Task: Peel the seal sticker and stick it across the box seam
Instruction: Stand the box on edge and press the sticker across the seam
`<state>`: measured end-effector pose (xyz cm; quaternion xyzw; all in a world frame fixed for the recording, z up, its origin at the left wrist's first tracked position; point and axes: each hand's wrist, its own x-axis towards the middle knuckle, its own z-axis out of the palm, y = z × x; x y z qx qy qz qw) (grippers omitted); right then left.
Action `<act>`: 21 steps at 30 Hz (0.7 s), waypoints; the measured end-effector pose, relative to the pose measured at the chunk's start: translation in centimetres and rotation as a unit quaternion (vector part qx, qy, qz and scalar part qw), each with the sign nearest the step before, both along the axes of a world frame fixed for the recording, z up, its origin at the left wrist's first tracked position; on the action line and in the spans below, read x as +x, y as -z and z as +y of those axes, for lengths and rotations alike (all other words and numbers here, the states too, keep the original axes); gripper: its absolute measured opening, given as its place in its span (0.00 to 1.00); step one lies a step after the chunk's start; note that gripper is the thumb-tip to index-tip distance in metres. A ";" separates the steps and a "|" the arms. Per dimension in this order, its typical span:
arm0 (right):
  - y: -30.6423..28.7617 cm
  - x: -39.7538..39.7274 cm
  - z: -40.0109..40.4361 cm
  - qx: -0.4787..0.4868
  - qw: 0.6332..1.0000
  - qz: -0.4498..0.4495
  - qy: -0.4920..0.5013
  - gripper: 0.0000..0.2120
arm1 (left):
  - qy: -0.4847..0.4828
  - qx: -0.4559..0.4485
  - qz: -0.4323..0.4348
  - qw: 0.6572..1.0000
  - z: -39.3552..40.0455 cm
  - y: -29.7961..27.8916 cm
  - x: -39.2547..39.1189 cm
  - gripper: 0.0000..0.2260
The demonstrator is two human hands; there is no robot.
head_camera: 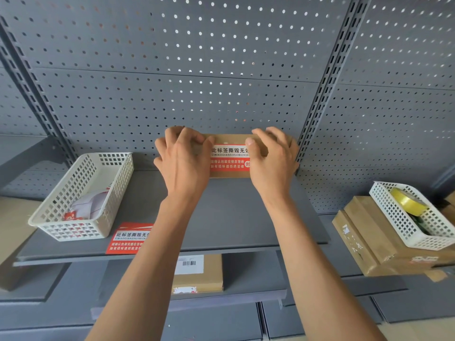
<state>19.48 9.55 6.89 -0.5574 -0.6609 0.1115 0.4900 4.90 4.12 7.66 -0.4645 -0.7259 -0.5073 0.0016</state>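
Observation:
A brown cardboard box (231,139) stands at the back of the grey shelf (229,217), against the pegboard. A red and white seal sticker (229,159) lies over its front face and top edge. My left hand (183,161) grips the box's left end, fingers curled over the top and thumb by the sticker's left edge. My right hand (272,158) grips the right end, thumb pressing on the sticker's right part. Both ends of the box and sticker are hidden by my hands.
A white basket (81,195) with sticker sheets sits on the shelf's left. A spare seal sticker (128,238) lies at the front edge. To the right, a white basket (416,215) with yellow tape (407,201) rests on stacked boxes (366,237). A labelled parcel (197,273) lies below.

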 end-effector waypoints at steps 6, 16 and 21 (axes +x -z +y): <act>-0.1 0.4 0.1 -0.006 1.000 0.015 -0.014 0.14 | 0.021 -0.003 -0.015 1.000 -0.1 -0.1 -0.6 0.09; 0.2 2.9 0.3 -0.034 0.988 -0.057 -0.138 0.27 | 0.122 -0.032 0.036 0.991 -1.4 0.5 -2.5 0.15; 0.2 3.7 0.3 -0.068 0.979 -0.081 -0.176 0.32 | 0.146 -0.041 0.057 0.987 -1.8 0.7 -3.0 0.22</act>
